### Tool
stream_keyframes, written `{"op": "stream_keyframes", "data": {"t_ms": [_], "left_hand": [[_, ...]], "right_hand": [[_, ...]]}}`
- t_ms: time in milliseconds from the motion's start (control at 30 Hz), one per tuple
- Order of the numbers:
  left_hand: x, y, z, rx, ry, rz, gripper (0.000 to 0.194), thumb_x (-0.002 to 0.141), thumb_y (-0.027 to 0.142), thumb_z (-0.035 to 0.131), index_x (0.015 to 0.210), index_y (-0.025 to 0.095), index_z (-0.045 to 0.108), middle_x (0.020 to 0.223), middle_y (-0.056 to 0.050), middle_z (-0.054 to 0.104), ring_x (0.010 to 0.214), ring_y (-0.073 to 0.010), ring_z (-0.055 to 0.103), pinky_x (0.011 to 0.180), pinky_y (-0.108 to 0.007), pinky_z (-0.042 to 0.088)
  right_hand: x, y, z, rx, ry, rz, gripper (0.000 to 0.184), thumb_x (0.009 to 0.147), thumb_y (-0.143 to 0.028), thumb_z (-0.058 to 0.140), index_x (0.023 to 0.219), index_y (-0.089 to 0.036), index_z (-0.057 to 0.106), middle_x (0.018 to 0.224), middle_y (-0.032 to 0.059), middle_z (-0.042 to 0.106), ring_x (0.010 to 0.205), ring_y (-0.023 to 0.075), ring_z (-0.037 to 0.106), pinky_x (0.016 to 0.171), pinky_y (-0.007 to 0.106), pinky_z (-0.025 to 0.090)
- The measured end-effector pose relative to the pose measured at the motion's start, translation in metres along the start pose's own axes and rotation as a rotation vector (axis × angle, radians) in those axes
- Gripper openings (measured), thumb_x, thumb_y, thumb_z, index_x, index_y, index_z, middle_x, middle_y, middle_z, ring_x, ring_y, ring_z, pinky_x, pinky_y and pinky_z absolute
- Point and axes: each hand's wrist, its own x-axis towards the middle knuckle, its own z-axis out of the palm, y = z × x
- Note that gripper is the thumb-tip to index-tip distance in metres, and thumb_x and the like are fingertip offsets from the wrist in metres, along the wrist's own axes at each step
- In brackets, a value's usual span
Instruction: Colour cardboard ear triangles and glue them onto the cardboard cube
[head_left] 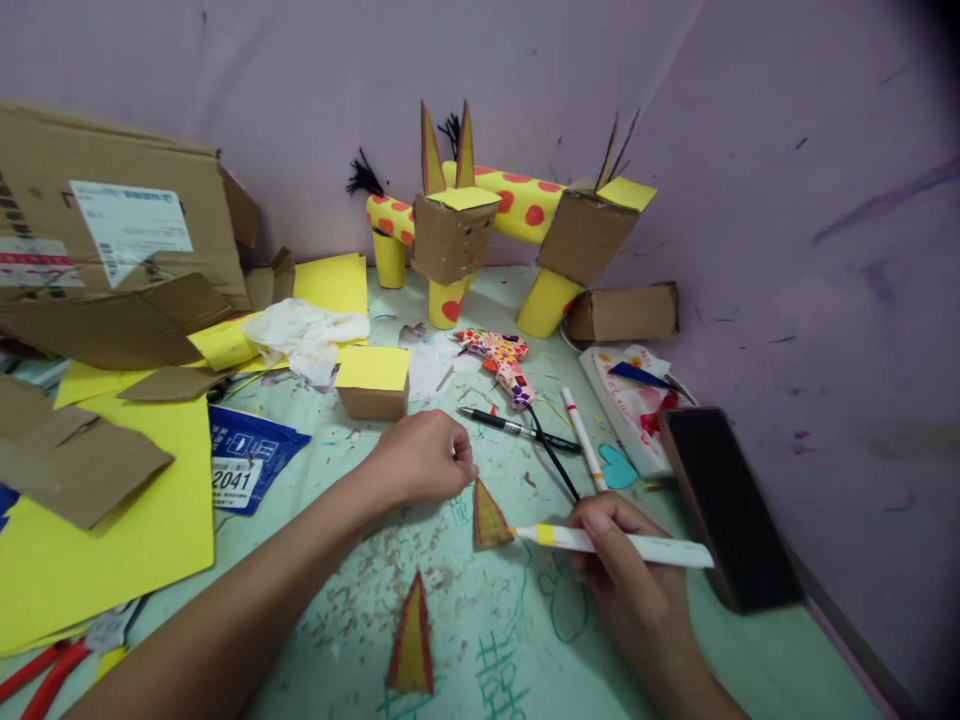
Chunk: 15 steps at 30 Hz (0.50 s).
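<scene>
My left hand [427, 455] is closed, its fingertips at the upper tip of a small cardboard triangle [491, 518] coloured yellow with a reddish-brown edge. From the right, my right hand [626, 570] grips a white marker [622, 544] with a yellow band. The marker's tip touches the triangle's lower right corner. A second cardboard triangle [412, 640], yellow with red edges, lies flat nearer to me. Beyond my left hand sits a small cardboard box [373, 400] with a yellow top.
Two box-headed cardboard animals [454, 240] stand at the wall. A flowery glue gun [496, 358], black pen [517, 430], another marker [583, 437] and phone [731, 505] lie around. Yellow sheets [150, 520], a large carton [112, 220] and red-handled pliers [60, 665] fill the left.
</scene>
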Motion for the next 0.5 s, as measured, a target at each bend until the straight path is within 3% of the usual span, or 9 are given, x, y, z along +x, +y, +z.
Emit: {"op": "stream_keyframes", "data": {"t_ms": [167,367,500], "left_hand": [[-0.0001,-0.0036,-0.0078,-0.157,-0.113,0.025,0.015,0.066,0.026,0.055,0.069,0.018,0.067,0.064,-0.001,0.065,0.062,-0.0141,0.057,0.053,-0.024,0.038],[0.0010,-0.0008,-0.0050,-0.202,-0.122,-0.076,0.010,0.072,0.020,0.059,0.076,0.013,0.065,0.055,0.003,0.055,0.049,-0.0091,0.049,0.047,-0.022,0.037],[-0.0007,0.0058,-0.0058,-0.148,-0.141,-0.137,0.020,0.083,0.032,0.059,0.081,0.013,0.061,0.069,0.003,0.058,0.056,-0.0082,0.052,0.051,-0.022,0.044]], "right_hand": [[0.0014,-0.0034,0.0063,0.047,0.049,0.028,0.031,0.080,-0.042,0.054,0.060,-0.019,0.058,0.045,-0.0016,0.048,0.042,0.0131,0.043,0.038,0.024,0.029],[0.0050,-0.0047,0.0087,0.084,-0.019,0.023,0.031,0.080,-0.044,0.053,0.062,-0.018,0.056,0.047,-0.0029,0.048,0.044,0.0120,0.042,0.040,0.023,0.029],[0.0061,-0.0075,0.0108,0.092,-0.019,0.001,0.029,0.080,-0.041,0.052,0.061,-0.019,0.053,0.045,-0.0045,0.046,0.042,0.0111,0.039,0.040,0.023,0.028]]}}
